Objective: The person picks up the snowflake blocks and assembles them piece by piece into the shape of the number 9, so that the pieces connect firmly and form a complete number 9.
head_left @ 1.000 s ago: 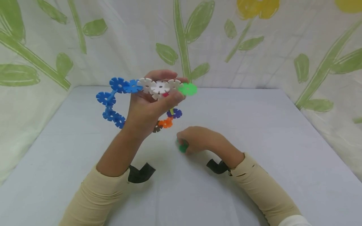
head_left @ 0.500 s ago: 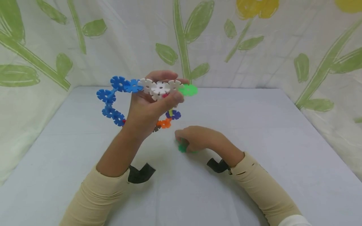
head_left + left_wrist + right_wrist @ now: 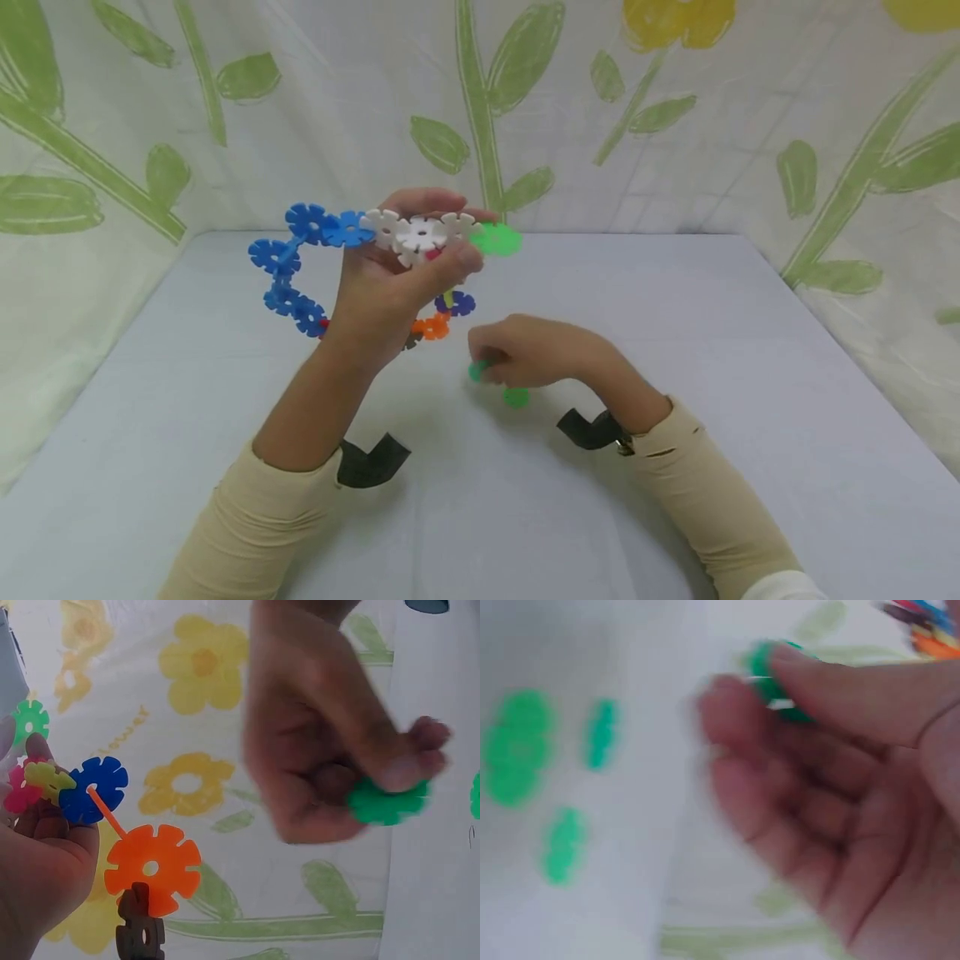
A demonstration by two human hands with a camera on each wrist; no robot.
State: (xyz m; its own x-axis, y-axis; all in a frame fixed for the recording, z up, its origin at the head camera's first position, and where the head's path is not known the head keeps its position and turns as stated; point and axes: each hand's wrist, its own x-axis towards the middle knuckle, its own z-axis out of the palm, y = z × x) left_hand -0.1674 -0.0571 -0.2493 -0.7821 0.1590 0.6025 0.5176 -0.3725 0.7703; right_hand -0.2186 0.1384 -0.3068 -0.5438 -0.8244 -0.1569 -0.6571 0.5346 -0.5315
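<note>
My left hand (image 3: 386, 292) grips a chain of interlocking flower-shaped plastic discs above the table. In it the white discs (image 3: 422, 236) lie between thumb and fingers. A light green disc (image 3: 498, 240) forms the right end, and blue discs (image 3: 283, 296) curve down at the left. An orange disc (image 3: 154, 866) and a brown disc (image 3: 142, 936) hang in the lower part; my wrist hides some of the chain. My right hand (image 3: 536, 354) pinches a green disc (image 3: 388, 802) between thumb and fingers, just over the tabletop.
A bright green disc (image 3: 516, 397) lies on the white tabletop (image 3: 675, 350) below my right hand. Blurred green pieces (image 3: 517, 746) show on the surface in the right wrist view. Behind the table hangs a curtain (image 3: 337, 100) with painted flowers and leaves.
My right hand has risen slightly from the table with a green disc in its fingers, uncovering another green disc beneath it. The left hand and its chain have barely moved.
</note>
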